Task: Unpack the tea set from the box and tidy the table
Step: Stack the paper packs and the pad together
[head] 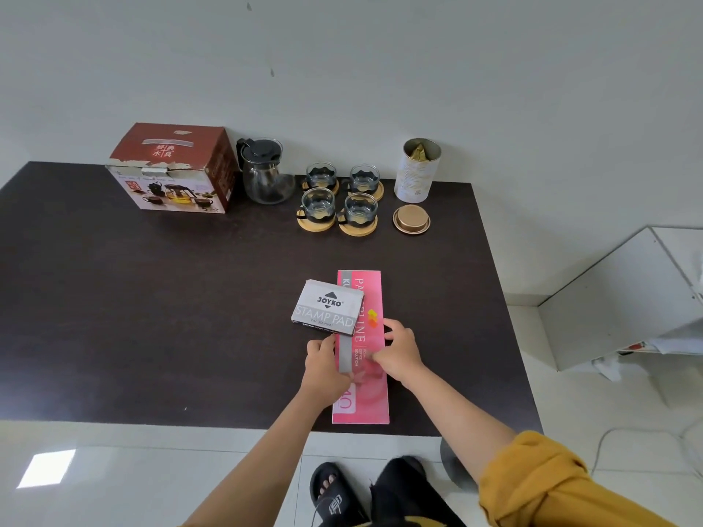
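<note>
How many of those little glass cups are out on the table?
4, in a square at the table's far edge, each on a wooden coaster: back left, back right, front left, front right. The closed box may hide more.

Both hands, left hand and right hand, grip a pink booklet under a stamp pad box.

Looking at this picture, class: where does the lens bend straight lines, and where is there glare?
Head view: the wide lens bows the table edges and splays the box outward; a bright window reflection glares on the floor tile; the stamp pad lettering stays sharp.
</note>
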`<move>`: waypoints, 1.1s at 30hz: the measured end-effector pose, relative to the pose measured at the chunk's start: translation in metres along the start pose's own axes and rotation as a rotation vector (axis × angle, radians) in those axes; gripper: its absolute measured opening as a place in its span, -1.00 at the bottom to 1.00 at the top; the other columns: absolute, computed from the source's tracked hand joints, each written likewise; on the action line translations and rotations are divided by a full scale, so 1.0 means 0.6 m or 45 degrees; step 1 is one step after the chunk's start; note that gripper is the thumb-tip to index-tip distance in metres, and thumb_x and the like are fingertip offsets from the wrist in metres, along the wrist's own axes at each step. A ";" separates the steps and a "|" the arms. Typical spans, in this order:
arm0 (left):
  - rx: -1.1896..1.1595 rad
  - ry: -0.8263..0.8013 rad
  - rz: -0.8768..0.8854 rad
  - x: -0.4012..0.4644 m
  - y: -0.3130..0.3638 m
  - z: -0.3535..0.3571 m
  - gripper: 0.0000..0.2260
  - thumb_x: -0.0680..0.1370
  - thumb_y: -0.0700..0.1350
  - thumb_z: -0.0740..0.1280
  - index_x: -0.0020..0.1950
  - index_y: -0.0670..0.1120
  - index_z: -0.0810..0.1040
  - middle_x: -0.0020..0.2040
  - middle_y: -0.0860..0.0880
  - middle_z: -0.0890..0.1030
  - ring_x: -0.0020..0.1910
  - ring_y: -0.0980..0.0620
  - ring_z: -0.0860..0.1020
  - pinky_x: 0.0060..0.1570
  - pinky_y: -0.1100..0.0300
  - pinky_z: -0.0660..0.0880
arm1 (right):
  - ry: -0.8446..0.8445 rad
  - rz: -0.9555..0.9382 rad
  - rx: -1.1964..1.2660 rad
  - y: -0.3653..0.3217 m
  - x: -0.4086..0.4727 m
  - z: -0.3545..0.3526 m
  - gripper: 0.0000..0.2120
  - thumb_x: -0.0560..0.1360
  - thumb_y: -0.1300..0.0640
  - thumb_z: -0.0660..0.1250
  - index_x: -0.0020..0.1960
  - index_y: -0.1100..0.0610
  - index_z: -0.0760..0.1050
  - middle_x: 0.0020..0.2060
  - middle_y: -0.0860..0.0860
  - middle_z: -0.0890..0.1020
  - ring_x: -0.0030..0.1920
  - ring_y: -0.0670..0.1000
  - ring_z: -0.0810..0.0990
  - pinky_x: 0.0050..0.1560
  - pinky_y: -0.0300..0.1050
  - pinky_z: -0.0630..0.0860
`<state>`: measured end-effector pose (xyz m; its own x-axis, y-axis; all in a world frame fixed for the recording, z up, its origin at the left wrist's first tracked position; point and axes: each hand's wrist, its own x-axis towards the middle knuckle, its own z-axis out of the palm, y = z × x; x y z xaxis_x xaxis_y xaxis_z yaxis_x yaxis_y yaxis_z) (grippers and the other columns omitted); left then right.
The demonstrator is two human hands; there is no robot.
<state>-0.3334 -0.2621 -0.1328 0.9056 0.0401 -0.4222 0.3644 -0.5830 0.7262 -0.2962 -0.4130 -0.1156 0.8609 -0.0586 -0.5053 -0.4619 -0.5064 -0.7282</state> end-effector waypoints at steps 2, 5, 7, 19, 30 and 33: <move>-0.046 0.019 -0.030 -0.003 -0.001 0.002 -0.29 0.29 -0.10 0.58 0.34 -0.07 0.31 0.18 0.00 0.26 0.20 -0.05 0.43 0.16 0.00 0.50 | -0.024 -0.009 0.016 0.002 0.004 -0.005 -0.38 0.38 0.25 0.49 0.37 0.01 0.35 0.18 0.06 0.42 0.00 -0.07 0.50 -0.19 -0.25 0.49; -0.216 0.108 -0.181 -0.009 0.005 0.001 -0.13 0.24 -0.09 0.61 0.41 -0.16 0.19 0.26 -0.05 0.27 0.19 -0.06 0.46 0.01 0.13 0.52 | 0.023 0.018 0.041 -0.002 0.014 -0.012 -0.47 0.44 0.17 0.44 0.36 0.11 0.36 0.14 0.08 0.54 -0.02 -0.06 0.56 -0.23 -0.26 0.45; -0.318 0.279 -0.266 -0.011 0.012 -0.006 -0.17 0.29 -0.10 0.57 0.41 -0.21 0.18 0.27 -0.11 0.32 0.10 -0.05 0.49 -0.07 0.17 0.47 | 0.086 0.034 0.030 -0.012 0.023 -0.015 -0.49 0.48 0.07 0.40 0.37 0.12 0.35 0.19 0.09 0.52 0.03 -0.02 0.55 -0.21 -0.23 0.43; -0.347 0.573 -0.510 0.049 0.073 -0.057 -0.30 0.44 -0.03 0.45 0.44 -0.20 0.20 0.37 -0.21 0.22 0.17 -0.22 0.47 0.09 -0.01 0.42 | 0.019 -0.035 -0.024 -0.068 0.087 -0.038 -0.64 0.48 0.12 0.33 0.26 0.10 0.39 0.18 0.07 0.43 -0.05 -0.01 0.54 -0.06 -0.07 0.56; -0.437 0.483 -0.229 0.104 0.119 -0.037 -0.27 0.45 -0.37 0.33 0.53 -0.03 0.10 0.46 -0.05 0.30 0.34 -0.02 0.42 0.21 0.02 0.49 | -0.132 0.012 0.133 -0.063 0.113 -0.071 -0.73 0.43 0.27 0.18 0.06 0.08 0.52 -0.09 0.01 0.62 -0.14 0.02 0.61 -0.15 -0.04 0.56; -0.432 0.445 -0.213 0.118 0.130 -0.030 -0.28 0.46 -0.43 0.26 0.53 -0.04 0.10 0.44 -0.04 0.35 0.38 0.00 0.38 0.15 0.18 0.48 | -0.132 0.019 0.118 -0.062 0.118 -0.079 -0.79 0.42 0.28 0.14 -0.11 0.02 0.48 -0.10 0.03 0.62 -0.14 0.02 0.61 -0.19 -0.06 0.56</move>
<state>-0.2369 -0.2899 -0.0965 0.8262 0.4128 -0.3833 0.5079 -0.2516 0.8239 -0.2082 -0.4390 -0.1027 0.8293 0.0265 -0.5581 -0.4963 -0.4239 -0.7576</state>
